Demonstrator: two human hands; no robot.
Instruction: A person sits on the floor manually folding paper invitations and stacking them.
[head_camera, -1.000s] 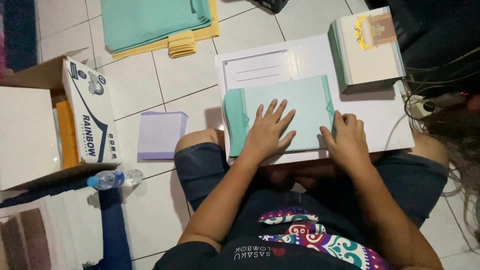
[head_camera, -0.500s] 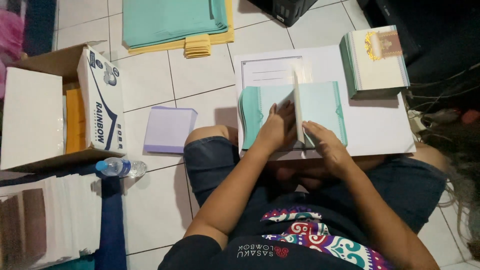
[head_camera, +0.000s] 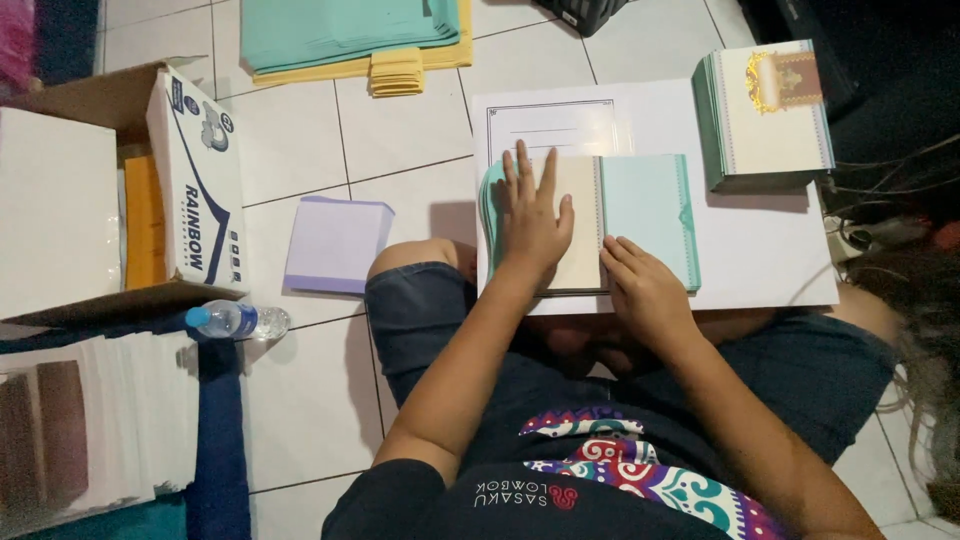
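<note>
A teal folding card (head_camera: 645, 215) lies open on a white board (head_camera: 760, 250) across my lap, its cream inner panel (head_camera: 583, 225) showing. My left hand (head_camera: 533, 215) presses flat on the cream panel, fingers spread. My right hand (head_camera: 645, 285) rests at the card's lower edge by the centre fold, fingers curled against it. A printed white sheet with a framed border (head_camera: 560, 125) sits just beyond the card.
A stack of teal cards with an ornate cover (head_camera: 765, 110) stands at the board's far right. On the tiled floor lie a lilac paper pad (head_camera: 335, 243), a water bottle (head_camera: 235, 320), an open cardboard box (head_camera: 150, 190), teal and yellow sheets (head_camera: 350, 35), and white paper stacks (head_camera: 100, 420).
The card was closed under both flat hands, then lifted and opened. Now it lies open with the left hand flat on the cream panel.
</note>
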